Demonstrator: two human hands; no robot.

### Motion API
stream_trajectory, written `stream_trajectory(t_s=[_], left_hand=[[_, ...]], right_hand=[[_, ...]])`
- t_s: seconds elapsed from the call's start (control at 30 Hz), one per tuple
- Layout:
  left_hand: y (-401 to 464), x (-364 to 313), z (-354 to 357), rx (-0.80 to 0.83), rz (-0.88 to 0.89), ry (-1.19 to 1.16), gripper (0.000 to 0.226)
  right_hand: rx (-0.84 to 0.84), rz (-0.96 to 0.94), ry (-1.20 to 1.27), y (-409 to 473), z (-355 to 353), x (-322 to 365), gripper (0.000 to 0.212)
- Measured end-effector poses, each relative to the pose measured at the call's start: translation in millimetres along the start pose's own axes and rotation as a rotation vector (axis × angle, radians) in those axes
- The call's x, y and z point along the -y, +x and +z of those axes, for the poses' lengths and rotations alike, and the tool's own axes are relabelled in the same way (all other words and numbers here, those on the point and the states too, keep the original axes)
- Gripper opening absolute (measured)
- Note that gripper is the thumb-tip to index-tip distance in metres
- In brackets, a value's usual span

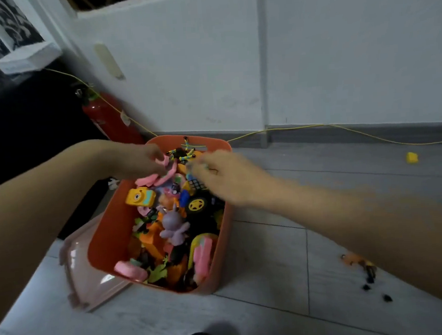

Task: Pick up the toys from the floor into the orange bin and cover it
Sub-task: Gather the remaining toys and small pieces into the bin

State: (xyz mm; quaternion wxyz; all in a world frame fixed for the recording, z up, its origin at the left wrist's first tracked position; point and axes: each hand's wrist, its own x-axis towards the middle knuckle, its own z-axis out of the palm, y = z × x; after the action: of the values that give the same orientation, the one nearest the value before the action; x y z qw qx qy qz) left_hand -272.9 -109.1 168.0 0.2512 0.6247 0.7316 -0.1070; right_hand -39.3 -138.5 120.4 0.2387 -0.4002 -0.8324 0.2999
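At the far end of the orange bin [107, 235], a pink toy [166, 162] is pinched by the left hand [138, 160]; the blurred right hand [223, 179] is held above the toys, grip unclear.

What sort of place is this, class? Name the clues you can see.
Probably a room in a home, perhaps a play corner. Clues: an orange bin full of toys on a grey tiled floor, a plain white wall behind, and a red fire extinguisher standing by the wall.
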Motion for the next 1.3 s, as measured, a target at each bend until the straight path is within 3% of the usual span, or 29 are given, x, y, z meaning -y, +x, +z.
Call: stream_trajectory(t_s=[0.1, 0.2, 0.37, 0.47, 0.53, 0.6, 0.7, 0.8, 0.9, 1.03, 1.3], left_hand=[[-3, -82, 9, -0.076, 0.15, -0.066, 0.03], [0, -170, 46, -0.055, 0.332, 0.026, 0.037], [19, -258, 147, 0.151, 0.554, 0.225, 0.052], [35, -268, 203, 0.27, 0.522, 0.402, 0.067], [47, -268, 228, 0.286, 0.487, 0.496, 0.079], [56, -267, 242, 0.283, 0.493, 0.52, 0.087], [65, -270, 261, 0.289, 0.516, 0.451, 0.095], [67, -283, 286, 0.263, 0.607, 0.391, 0.092], [59, -293, 312, 0.229, 0.768, 0.299, 0.081], [48, -300, 336, 0.208, 0.867, 0.326, 0.069], [63, -308, 344, 0.111, 0.862, 0.328, 0.052]], right_hand=[[-0.143, 0.205, -0.053, -2, -44, -50, 0.042], [-0.158, 0.405, -0.153, -40, -70, -117, 0.029], [0.081, 0.837, -0.317, -165, -63, -209, 0.052], [0.209, 1.075, -0.323, -236, -38, -232, 0.064], [0.279, 1.151, -0.258, -267, -22, -237, 0.084], [0.295, 1.185, -0.246, -284, -9, -238, 0.1], [0.185, 1.182, -0.27, -293, 9, -239, 0.105], [0.033, 1.174, -0.25, -298, 21, -242, 0.095], [-0.041, 1.049, -0.23, -305, 26, -242, 0.076], [-0.007, 0.945, -0.306, -309, 31, -241, 0.058], [0.126, 0.771, -0.458, -294, 35, -234, 0.046]])
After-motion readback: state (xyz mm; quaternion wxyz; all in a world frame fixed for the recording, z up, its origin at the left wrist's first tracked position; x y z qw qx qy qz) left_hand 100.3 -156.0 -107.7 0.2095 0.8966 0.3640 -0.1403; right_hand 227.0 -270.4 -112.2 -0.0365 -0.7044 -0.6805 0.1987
